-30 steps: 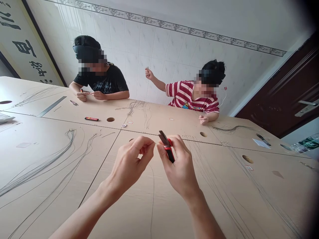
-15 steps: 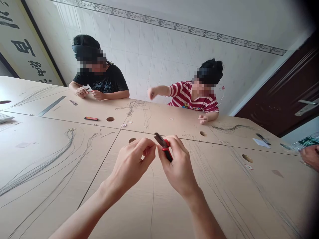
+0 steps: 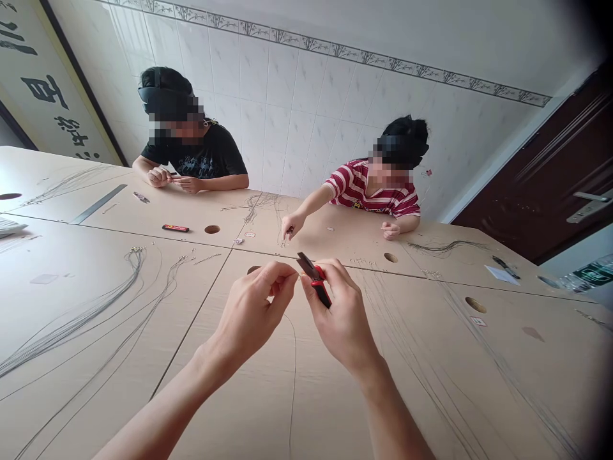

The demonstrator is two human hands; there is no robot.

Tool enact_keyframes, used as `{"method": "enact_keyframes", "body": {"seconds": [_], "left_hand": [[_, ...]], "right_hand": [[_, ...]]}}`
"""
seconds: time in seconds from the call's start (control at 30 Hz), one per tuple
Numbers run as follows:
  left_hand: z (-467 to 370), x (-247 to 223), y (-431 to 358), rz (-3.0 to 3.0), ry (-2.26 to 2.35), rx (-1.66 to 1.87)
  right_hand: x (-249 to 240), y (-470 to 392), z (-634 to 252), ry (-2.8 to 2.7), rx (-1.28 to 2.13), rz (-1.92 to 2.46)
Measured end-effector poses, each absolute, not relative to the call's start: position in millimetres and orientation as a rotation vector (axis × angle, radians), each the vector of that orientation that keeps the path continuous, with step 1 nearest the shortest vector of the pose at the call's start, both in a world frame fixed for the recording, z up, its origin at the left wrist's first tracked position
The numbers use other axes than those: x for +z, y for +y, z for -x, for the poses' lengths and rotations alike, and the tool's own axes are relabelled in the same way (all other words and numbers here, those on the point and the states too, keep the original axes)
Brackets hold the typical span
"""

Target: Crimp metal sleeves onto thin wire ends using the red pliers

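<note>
The left hand (image 3: 256,306) has thumb and index fingers pinched together on a tiny piece (image 3: 299,276), too small to identify; a thin cord (image 3: 295,364) disappears behind that hand, its lower end cut off by the frame. The right hand (image 3: 342,313), fingers curled closed, grips pliers (image 3: 313,275) above the bench (image 3: 230,409), palm partly covering the red-and-black handles, dark metal jaws angled up and leftward. A cord bundle (image 3: 115,300) lies left; beyond are tiled wall (image 3: 268,83) and dark red door (image 3: 541,185).
</note>
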State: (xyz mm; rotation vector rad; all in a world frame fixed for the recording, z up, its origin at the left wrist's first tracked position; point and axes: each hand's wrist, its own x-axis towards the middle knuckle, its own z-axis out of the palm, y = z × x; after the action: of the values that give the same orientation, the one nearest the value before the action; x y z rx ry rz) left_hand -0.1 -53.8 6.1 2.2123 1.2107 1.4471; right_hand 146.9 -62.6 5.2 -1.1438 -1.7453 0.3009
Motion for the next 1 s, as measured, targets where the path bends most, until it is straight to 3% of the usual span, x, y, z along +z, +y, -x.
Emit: {"method": "enact_keyframes", "body": {"seconds": [0.4,1.0], "left_hand": [[0,10,-58,-2.033,1.129,1.409],[9,10,-54,-1.832,1.093,1.295]], "right_hand": [[16,-70,-149,-1.625,0.729,1.157],[16,-69,-152,-1.627,0.719,1.126]]}}
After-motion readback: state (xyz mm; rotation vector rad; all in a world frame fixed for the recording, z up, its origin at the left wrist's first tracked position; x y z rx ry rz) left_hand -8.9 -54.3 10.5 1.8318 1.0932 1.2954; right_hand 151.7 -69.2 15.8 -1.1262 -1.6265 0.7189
